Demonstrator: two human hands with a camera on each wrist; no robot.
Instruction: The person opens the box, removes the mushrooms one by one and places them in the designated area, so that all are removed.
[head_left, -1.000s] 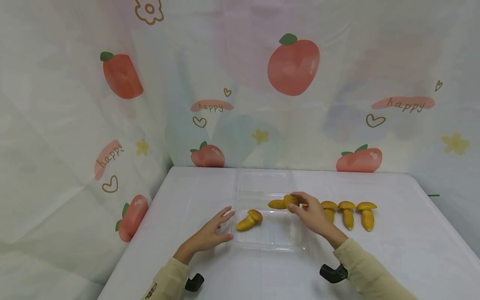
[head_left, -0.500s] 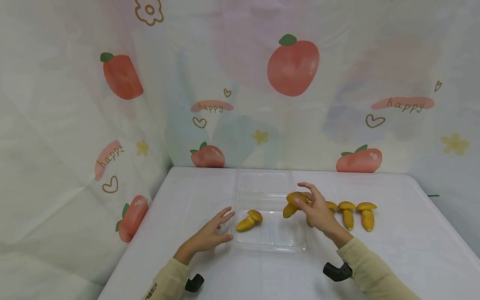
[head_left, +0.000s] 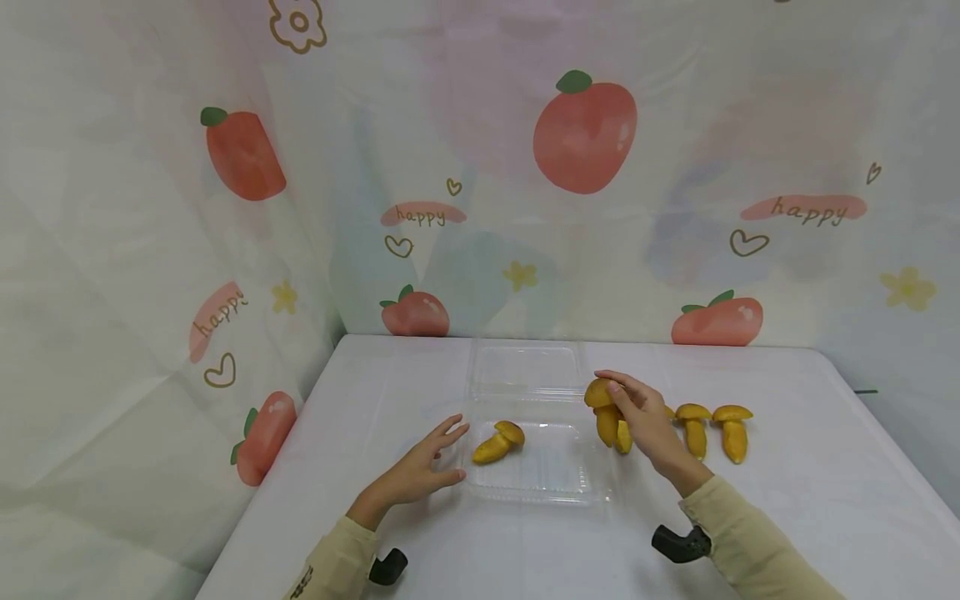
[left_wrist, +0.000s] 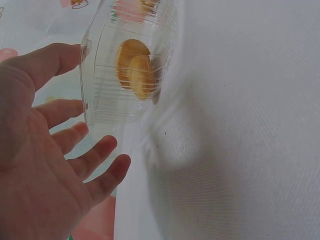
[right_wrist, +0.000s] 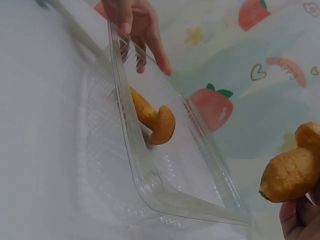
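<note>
A yellow-brown mushroom [head_left: 605, 423] is pinched at its cap by my right hand [head_left: 651, 425], held over the right edge of the clear plastic container [head_left: 551, 492]. Its stem points down in the head view; the right wrist view shows this mushroom [right_wrist: 290, 175] at the right edge. Inside the container another mushroom [head_left: 495, 446] lies on its side, to the left. My left hand [head_left: 416, 467] is at the container's left side, fingers spread, with thumb and fingertips at the rim in the left wrist view, where the mushroom [left_wrist: 137, 70] shows through the wall.
Right of the container, several mushrooms [head_left: 733, 433] lie in a row on the white table [head_left: 810, 500], partly hidden behind my right hand. The container's clear lid [head_left: 525, 367] lies folded back behind it. A patterned cloth [head_left: 480, 150] hangs behind the table.
My right hand has moved slightly right with the mushroom, which has turned from lying sideways to stem down. The left hand and the mushroom in the container have stayed put.
</note>
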